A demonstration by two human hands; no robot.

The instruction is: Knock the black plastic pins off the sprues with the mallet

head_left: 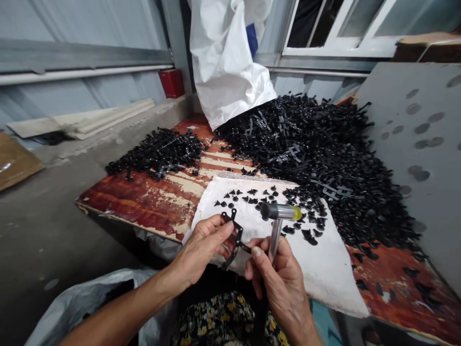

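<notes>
My left hand (203, 250) is closed on a black plastic frame of joined parts (233, 235), held just above the near edge of a white slab (324, 269). My right hand (279, 278) grips the metal handle of a small hammer (279, 214), head up, with a black face and a yellow face; its thumb and forefinger also touch the frame's lower end. Several small black loose pieces (306, 230) lie scattered on the slab beyond the hammer head.
A worn red wooden board (144, 197) carries a big heap of black plastic parts (324, 144) at right and a smaller pile (162, 151) at left. A white sack (226, 57) hangs behind. A grey panel (425, 158) leans at right. Concrete floor lies left.
</notes>
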